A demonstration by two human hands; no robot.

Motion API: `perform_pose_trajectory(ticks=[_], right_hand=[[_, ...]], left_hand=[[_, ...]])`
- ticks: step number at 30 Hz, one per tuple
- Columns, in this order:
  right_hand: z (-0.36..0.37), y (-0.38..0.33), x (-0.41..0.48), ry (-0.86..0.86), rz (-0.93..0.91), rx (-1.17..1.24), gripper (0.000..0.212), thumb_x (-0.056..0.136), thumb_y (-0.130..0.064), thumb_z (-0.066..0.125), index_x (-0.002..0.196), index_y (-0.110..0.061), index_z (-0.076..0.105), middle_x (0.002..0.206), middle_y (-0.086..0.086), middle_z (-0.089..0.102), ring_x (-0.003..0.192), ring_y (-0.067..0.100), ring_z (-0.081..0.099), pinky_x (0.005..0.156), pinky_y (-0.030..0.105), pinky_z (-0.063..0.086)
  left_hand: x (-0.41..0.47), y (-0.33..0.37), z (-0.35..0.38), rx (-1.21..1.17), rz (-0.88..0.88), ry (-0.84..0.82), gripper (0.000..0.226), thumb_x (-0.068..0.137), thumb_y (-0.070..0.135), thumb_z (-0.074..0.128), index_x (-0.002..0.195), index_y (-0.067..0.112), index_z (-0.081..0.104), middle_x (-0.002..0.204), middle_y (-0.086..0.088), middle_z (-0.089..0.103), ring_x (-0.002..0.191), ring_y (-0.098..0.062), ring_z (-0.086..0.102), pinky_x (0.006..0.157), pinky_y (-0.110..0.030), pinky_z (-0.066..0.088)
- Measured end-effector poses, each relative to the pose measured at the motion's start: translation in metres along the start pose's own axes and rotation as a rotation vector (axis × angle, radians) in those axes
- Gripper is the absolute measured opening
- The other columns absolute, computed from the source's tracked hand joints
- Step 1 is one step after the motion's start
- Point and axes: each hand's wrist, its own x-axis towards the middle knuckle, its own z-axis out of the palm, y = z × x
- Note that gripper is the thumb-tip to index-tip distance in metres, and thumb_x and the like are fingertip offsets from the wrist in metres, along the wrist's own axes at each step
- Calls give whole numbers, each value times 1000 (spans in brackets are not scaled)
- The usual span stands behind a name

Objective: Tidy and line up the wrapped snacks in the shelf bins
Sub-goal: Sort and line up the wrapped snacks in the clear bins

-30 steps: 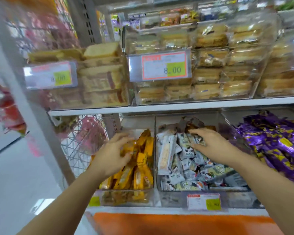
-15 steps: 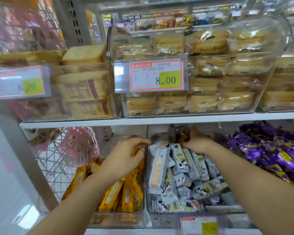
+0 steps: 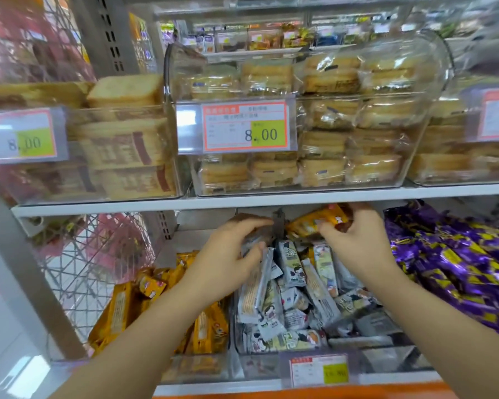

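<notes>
- Nearest you, well below both grips, a small price tag (image 3: pixel 319 370) sits on the front wall of the middle bin (image 3: pixel 260 367).
- Under and between your grips, the grey-and-white wrapped snacks (image 3: pixel 294 295) lie jumbled in that bin, pointing every way.
- Down and to the left of your left grip, the yellow wrapped snacks (image 3: pixel 118 309) lean in the neighbouring bin. Your left forearm crosses over them.
- To the right of your right grip, the purple wrapped snacks (image 3: pixel 458 266) are heaped in the next bin.
- Your left grip (image 3: pixel 228 260) is narrow, with thumb and fingers curled on a dark packet (image 3: pixel 252 239) at the back of the middle bin. Blur hides its print.
- Your right grip (image 3: pixel 363 243) pinches one end of an orange wrapped snack (image 3: pixel 314 223). The snack lies tilted at the back of the bin, its free end pointing toward your left grip.
- Just above both grips runs the white shelf board (image 3: pixel 156 204).
- Farther up, clear bins hold stacked wrapped cakes (image 3: pixel 329 168), and an 8.00 price card (image 3: pixel 245 126) hangs straight above your left grip.
</notes>
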Motion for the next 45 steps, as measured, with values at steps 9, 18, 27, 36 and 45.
perform_pose_trajectory(ticks=[9,18,27,36,45], right_hand=[[17,-1,-20,-312,99,421,29,83,-17,69,108,-19,56,103,-9,66,97,6,64,84,21,50],[40,44,15,-554,-125,-709,63,89,-19,50,147,-26,25,144,4,42,126,28,43,100,37,37],[25,37,24,-775,-106,-931,51,91,-42,45,140,-33,37,149,6,27,135,29,26,106,42,25],[-18,46,8,-798,-148,-741,48,95,-33,41,142,-38,32,140,-3,42,126,24,29,102,37,33],[-38,57,-8,-749,-316,-811,47,96,-34,38,142,-43,32,153,-5,16,138,21,8,114,54,-8]], left_hand=[[-10,-9,2,130,-46,164,41,86,45,62,125,33,57,109,7,62,101,-13,56,84,-34,47],[-46,-57,0,246,-545,250,44,91,38,57,133,28,51,132,0,54,121,-25,51,99,-51,41],[-24,-23,2,52,-236,275,24,92,22,57,113,29,65,108,7,64,102,-15,60,97,-47,43],[38,32,21,84,-112,-93,31,98,28,48,127,24,57,120,0,63,108,-19,58,86,-25,46],[130,40,81,79,-210,-448,42,95,30,54,135,20,47,137,-4,51,120,-19,51,92,-25,41]])
